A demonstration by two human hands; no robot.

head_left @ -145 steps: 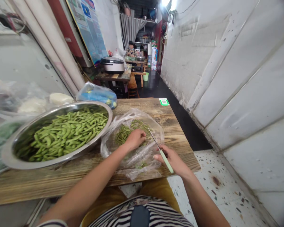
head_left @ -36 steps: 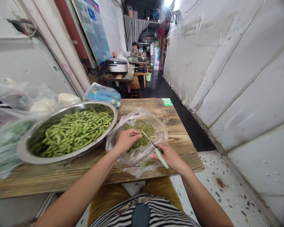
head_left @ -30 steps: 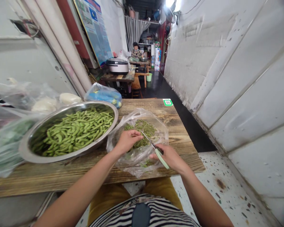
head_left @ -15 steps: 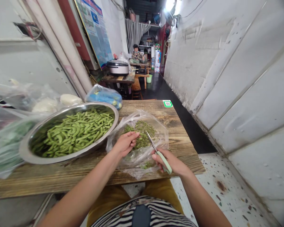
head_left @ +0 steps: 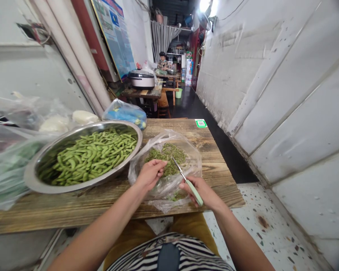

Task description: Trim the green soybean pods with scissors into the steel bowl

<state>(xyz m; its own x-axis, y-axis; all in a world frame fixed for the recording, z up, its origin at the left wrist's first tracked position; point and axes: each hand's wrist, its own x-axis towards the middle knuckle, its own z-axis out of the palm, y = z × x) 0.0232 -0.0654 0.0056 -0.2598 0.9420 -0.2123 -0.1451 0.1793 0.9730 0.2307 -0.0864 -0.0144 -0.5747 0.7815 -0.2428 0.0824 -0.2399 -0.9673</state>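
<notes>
My right hand (head_left: 199,190) is closed around the pale green handles of a pair of scissors (head_left: 194,192), whose blades point up and left, toward my other hand. My left hand (head_left: 151,174) is in a pinch above a clear plastic bag (head_left: 193,150). What its fingertips hold, if anything, is too small to make out. Green-brown trimmings (head_left: 172,150) lie on the spread bag beneath both hands. Left of the bag, a large metal basin (head_left: 34,182) holds many green soybean pods (head_left: 96,156).
All this stands on a wooden table (head_left: 220,177). Plastic bags (head_left: 14,162) crowd its left end, and a blue-and-clear bag (head_left: 124,113) sits behind the basin. A QR-code card (head_left: 200,123) lies at the far right corner. Farther back, a person (head_left: 163,64) sits at another table.
The scissors have tipped slightly left, and their blades look closer together. My left hand keeps its pinch almost in place. The whole view has shifted a little.
</notes>
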